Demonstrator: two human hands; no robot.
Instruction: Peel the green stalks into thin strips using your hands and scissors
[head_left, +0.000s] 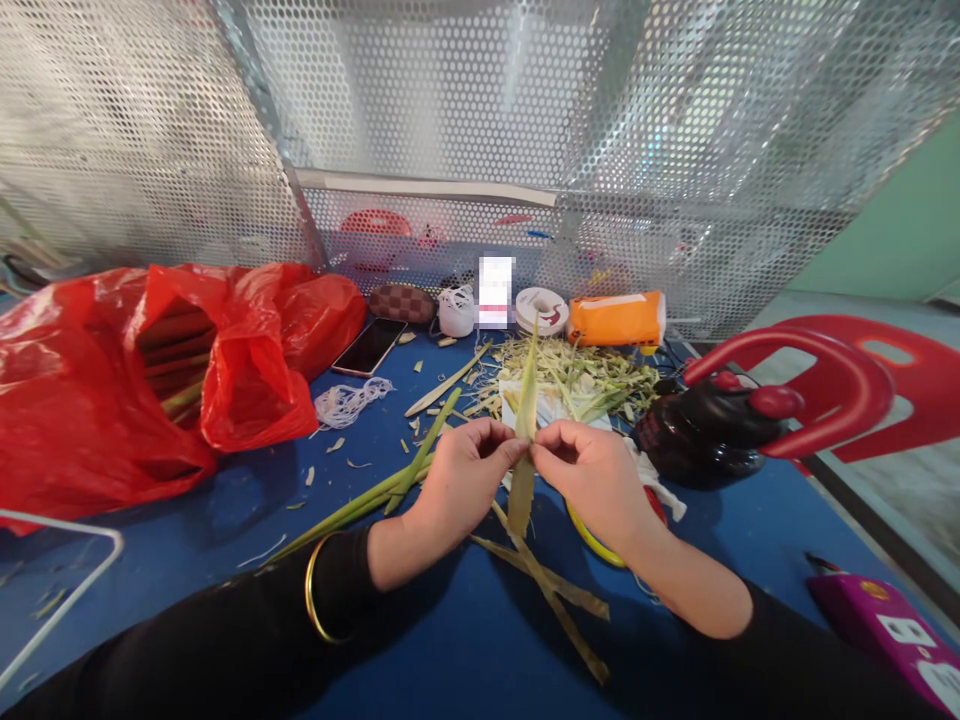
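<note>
Between my two hands a pale green leaf strip [527, 395] stands upright, tapering to a point at the top. My left hand [469, 465] pinches its left edge between thumb and fingers. From the other side my right hand [589, 470] pinches the same strip, the fingertips of both hands almost meeting. Below them, brownish dried strips [559, 590] cross each other over the table. Left of my left hand lie long green stalks [360, 510]. A yellow ring-shaped handle [592, 540] is partly hidden under my right hand.
A red plastic bag [90, 380] with stalks fills the left. Behind my hands are leaf scraps [577, 370], a phone [370, 347], white string [352, 402], a ribbon spool [541, 310] and an orange pack [619, 318]. A black-and-red kettle [705, 430] stands right; a purple box [885, 630] lies nearer.
</note>
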